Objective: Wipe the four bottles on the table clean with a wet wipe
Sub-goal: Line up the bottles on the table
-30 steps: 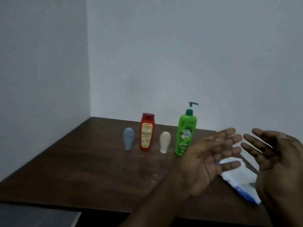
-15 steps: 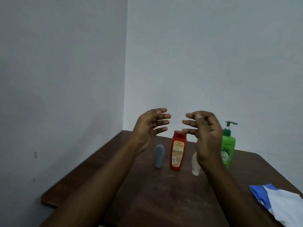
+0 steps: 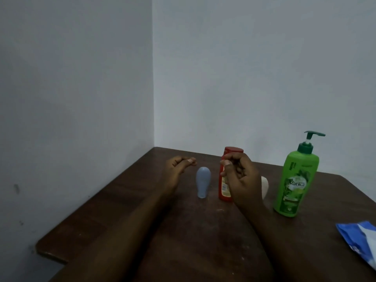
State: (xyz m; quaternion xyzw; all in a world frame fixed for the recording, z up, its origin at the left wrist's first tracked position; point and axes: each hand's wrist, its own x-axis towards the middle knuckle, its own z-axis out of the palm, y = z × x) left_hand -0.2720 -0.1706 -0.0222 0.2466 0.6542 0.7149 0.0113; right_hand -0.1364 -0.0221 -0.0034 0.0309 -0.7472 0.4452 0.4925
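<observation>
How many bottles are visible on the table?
4, in a row: grey bottle leftmost, red bottle and cream bottle partly behind the right hand, green pump bottle rightmost.

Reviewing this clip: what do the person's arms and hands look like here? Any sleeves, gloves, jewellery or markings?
Both forearms are bare right down to the bottom edge of the frame; no sleeves show. The left hand and right hand wear no gloves, and no rings, watch or bracelets are visible. A short, plain thumbnail shows on each hand. The dim light makes finer marks impossible to tell.
</observation>
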